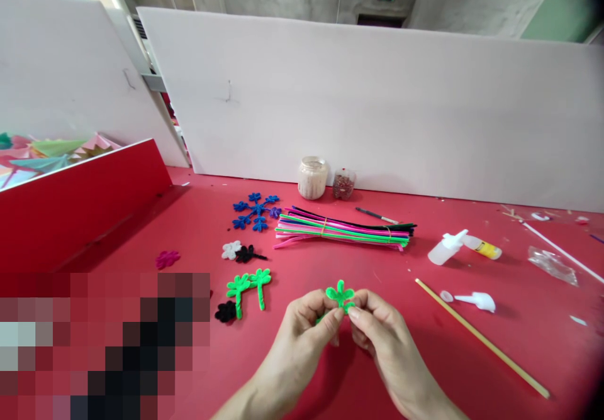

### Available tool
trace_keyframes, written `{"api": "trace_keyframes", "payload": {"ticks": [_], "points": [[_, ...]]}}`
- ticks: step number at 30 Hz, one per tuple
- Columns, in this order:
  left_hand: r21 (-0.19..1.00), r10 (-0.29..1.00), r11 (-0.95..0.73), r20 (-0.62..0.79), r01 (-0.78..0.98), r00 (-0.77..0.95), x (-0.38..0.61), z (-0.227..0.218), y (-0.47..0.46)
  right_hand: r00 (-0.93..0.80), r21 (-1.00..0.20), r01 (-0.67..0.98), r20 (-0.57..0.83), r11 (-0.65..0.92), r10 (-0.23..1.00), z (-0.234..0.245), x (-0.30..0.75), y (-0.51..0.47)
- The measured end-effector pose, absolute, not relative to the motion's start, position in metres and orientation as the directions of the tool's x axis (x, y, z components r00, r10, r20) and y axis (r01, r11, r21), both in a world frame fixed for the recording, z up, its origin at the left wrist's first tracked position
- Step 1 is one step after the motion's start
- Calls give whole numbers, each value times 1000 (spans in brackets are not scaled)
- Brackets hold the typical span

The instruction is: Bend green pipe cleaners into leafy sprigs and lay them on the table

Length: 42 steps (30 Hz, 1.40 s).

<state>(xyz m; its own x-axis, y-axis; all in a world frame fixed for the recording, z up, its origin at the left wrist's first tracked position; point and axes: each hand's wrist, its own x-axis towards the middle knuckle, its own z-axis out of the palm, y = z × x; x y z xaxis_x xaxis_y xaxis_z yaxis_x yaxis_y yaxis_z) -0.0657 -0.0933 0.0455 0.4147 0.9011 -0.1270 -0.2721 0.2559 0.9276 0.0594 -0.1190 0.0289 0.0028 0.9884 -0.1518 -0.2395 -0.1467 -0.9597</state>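
Note:
Between my two hands is a green pipe-cleaner flower (340, 293) with rounded looped petals. My left hand (309, 322) pinches its lower left side between thumb and fingers. On the other side, my right hand (380, 322) pinches the lower right petal. Part of the green stem is hidden behind my left fingers. To the left lie green pipe-cleaner flowers (261, 278) with twisted stems, touching each other, and a black flower (225, 311) beside them. A bundle of coloured pipe cleaners (344, 230), held by rubber bands, lies beyond my hands.
Behind are a blue flower cluster (257, 209), a glass jar (312, 178) and a cup of dark bits (344, 183). White and black flowers (244, 253) lie left. At right are a glue bottle (447, 247), a wooden stick (481, 337) and a white scoop (479, 300). White panels (377, 105) close off the back.

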Motion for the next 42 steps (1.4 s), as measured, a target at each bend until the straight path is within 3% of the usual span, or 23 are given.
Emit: {"api": "trace_keyframes", "payload": {"ticks": [9, 14, 21, 27, 36, 42], "points": [[910, 888, 300, -157, -286, 432, -64, 48, -94, 69, -980, -175, -105, -92, 992, 32, 60, -120], [869, 859, 387, -219, -309, 463, -65, 45, -93, 13, -977, -171, -132, -128, 991, 33, 62, -117], [747, 780, 531, -247, -399, 575, -65, 43, -92, -41, -946, -248, -204, -207, 978, 29, 74, -111], [687, 830, 525, -284, -502, 479, -67, 40, -92, -83, -925, -320, -187, -204, 979, 31, 77, -112], [694, 745, 562, -186, -451, 641, -68, 43, -94, -184, -924, -293, -198, -246, 963, 39, 78, -112], [790, 800, 478, -212, -384, 561, -68, 43, -95, -182, -944, -265, -154, -199, 971, 38, 75, -113]]}}
